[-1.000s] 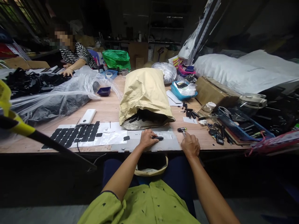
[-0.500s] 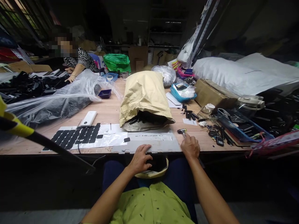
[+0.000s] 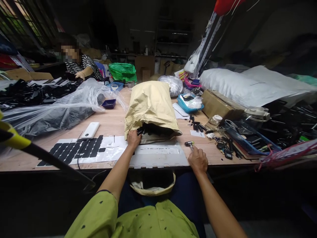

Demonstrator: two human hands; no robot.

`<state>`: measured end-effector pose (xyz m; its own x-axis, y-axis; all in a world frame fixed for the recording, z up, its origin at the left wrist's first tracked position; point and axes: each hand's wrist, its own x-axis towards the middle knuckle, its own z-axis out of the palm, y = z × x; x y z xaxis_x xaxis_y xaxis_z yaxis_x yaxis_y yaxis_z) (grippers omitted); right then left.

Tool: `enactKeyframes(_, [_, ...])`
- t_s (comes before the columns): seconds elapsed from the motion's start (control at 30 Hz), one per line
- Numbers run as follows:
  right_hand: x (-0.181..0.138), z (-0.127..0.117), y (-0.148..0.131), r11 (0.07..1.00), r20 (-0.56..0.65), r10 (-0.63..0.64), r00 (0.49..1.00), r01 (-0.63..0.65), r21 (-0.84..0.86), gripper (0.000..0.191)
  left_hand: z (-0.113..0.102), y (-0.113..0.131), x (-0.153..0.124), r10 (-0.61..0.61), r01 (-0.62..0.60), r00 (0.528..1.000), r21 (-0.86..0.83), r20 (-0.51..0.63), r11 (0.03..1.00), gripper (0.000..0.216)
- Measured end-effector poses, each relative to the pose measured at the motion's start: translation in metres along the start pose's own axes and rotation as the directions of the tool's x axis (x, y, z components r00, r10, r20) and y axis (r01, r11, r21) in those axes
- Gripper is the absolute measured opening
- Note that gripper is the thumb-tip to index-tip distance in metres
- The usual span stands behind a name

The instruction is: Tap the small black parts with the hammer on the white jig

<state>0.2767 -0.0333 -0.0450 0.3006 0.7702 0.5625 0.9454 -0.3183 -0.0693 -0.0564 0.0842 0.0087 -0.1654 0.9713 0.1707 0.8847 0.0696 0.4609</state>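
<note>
My left hand [image 3: 134, 137] reaches to the open mouth of a tan paper sack [image 3: 150, 105] lying on the wooden table, its fingers closed among the black parts [image 3: 146, 129] that spill from the sack. My right hand [image 3: 197, 160] rests at the table's front edge, wrapped round the handle of a small hammer [image 3: 189, 143] whose head points away from me. Between both hands a grey flat panel [image 3: 160, 155] lies on the table. A tan bag [image 3: 151, 183] sits open in my lap under the table edge.
A white sheet with black squares [image 3: 76, 150] and a white power bank [image 3: 90, 130] lie at left. Clear plastic over black parts [image 3: 54, 110] fills the far left, where another person [image 3: 81, 66] works. Small black pieces, a blue tray [image 3: 189, 103] and a cardboard box [image 3: 218, 104] crowd the right.
My left hand left the panel with a black piece, dropped to the bag in my lap, then reached forward to the sack's mouth. My right hand stayed on the hammer.
</note>
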Motion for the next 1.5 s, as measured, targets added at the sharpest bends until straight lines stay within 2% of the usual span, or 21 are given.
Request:
enactKeyframes(0.17, [0.000,-0.002,-0.002,1.000,0.011,0.006,1.000,-0.006,-0.010,0.032,-0.002,0.001,0.000,-0.007,0.005,0.999,0.026,0.042,1.000,0.015])
enactKeyframes(0.27, [0.000,-0.004,-0.003,1.000,0.041,0.018,0.999,-0.018,-0.016,0.032,0.000,0.008,-0.020,0.132,-0.130,0.990,-0.049,0.043,0.990,0.015])
enactKeyframes(0.4, [0.000,-0.006,-0.005,0.999,0.077,0.029,0.997,-0.026,-0.037,0.033,0.013,0.029,-0.060,0.404,-0.374,0.908,-0.220,0.109,0.901,0.013])
enactKeyframes(0.5, [0.000,-0.007,-0.006,0.998,0.084,0.038,0.996,-0.034,-0.051,0.034,0.027,0.046,-0.083,0.497,-0.443,0.852,-0.278,0.165,0.852,0.011])
enactKeyframes(0.6, [0.000,-0.008,-0.007,0.998,0.091,0.044,0.995,-0.040,-0.039,0.034,0.036,0.056,-0.091,0.478,-0.425,0.858,-0.265,0.189,0.866,0.012])
enactKeyframes(0.77, [0.002,-0.012,-0.005,0.995,0.129,0.063,0.990,-0.072,0.070,0.035,0.037,0.056,-0.088,0.463,-0.396,0.860,-0.292,0.215,0.871,0.016])
enactKeyframes(0.9, [0.005,-0.018,-0.002,0.959,0.172,0.105,0.980,-0.145,0.244,0.035,0.036,0.054,-0.086,0.464,-0.386,0.854,-0.310,0.237,0.869,0.018])
enactKeyframes(1.0, [-0.004,-0.027,-0.009,0.882,0.169,0.127,0.977,-0.189,0.432,0.037,0.038,0.055,-0.086,0.453,-0.374,0.860,-0.313,0.236,0.873,0.019])
enactKeyframes(1.1, [-0.021,-0.039,-0.026,0.762,0.183,0.035,0.982,-0.145,0.631,0.038,0.040,0.056,-0.086,0.437,-0.359,0.868,-0.312,0.235,0.880,0.019])
enactKeyframes(1.2, [-0.037,-0.050,-0.045,0.680,0.171,-0.069,0.983,-0.079,0.729,0.036,0.041,0.056,-0.087,0.426,-0.348,0.874,-0.310,0.234,0.885,0.020])
enactKeyframes(1.33, [-0.044,-0.059,-0.061,0.659,0.122,-0.112,0.986,-0.018,0.752,0.035,0.042,0.057,-0.087,0.423,-0.350,0.878,-0.304,0.224,0.886,0.019])
enactKeyframes(1.5, [-0.045,-0.053,-0.066,0.676,0.105,-0.135,0.985,0.014,0.737,0.036,0.044,0.058,-0.087,0.427,-0.352,0.876,-0.306,0.226,0.885,0.019])
